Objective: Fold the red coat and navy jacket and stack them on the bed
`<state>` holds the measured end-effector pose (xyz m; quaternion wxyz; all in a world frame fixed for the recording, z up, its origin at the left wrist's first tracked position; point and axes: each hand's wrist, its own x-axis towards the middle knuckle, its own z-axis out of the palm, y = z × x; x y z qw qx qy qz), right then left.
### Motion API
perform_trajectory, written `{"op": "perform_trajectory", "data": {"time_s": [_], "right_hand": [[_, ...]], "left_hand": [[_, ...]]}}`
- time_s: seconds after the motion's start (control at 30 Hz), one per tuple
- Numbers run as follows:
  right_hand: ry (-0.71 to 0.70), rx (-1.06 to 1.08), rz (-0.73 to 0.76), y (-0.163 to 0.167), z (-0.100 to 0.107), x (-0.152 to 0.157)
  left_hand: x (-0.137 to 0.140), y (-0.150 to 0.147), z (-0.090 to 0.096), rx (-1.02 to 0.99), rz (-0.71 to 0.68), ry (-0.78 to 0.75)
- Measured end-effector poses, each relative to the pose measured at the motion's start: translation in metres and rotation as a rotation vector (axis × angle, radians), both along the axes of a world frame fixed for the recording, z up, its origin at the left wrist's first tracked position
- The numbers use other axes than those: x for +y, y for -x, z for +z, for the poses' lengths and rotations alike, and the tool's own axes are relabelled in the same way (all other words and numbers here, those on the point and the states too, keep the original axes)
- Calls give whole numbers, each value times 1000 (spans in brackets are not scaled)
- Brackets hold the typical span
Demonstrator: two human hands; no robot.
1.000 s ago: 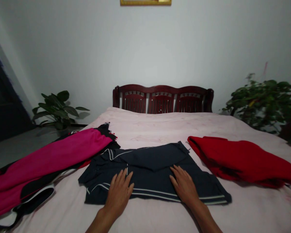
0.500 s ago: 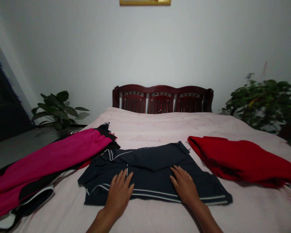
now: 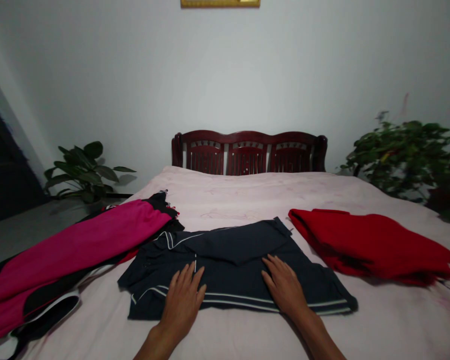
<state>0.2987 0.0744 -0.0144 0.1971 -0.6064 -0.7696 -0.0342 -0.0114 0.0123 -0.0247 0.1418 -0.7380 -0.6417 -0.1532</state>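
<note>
Dark navy trousers (image 3: pixel 232 265) with white side stripes lie folded lengthwise across the bed in front of me. My left hand (image 3: pixel 183 295) rests flat on their left part, fingers stretched out and holding nothing. On the right part lies my right hand (image 3: pixel 285 285), also open, palm down on the cloth. To the left is a pile of clothes with a magenta garment (image 3: pixel 97 235) on top and black and white edges below it. A folded red garment (image 3: pixel 371 245) sits to the right, apart from the trousers.
A pale pink sheet (image 3: pixel 225 197) covers the bed, and a dark red wooden headboard (image 3: pixel 247 152) stands against the wall at its far end. Leafy plants flank the bed, one at left (image 3: pixel 84 170) and a bushier one at right (image 3: pixel 405 155).
The view has shifted very slightly, so the surroundings sit a little farther left. Both hands stay flat on the trousers, and the clothes have not visibly moved.
</note>
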Motion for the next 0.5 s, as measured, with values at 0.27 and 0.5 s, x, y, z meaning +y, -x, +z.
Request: {"op": "perform_trajectory", "data": {"time_s": [0.27, 0.5], "right_hand": [[-15, 15, 4, -1, -2, 1], [-22, 19, 0, 0, -1, 0]], "left_hand": [[1, 0, 0, -5, 3, 0], [1, -1, 2, 3, 1, 6]]}}
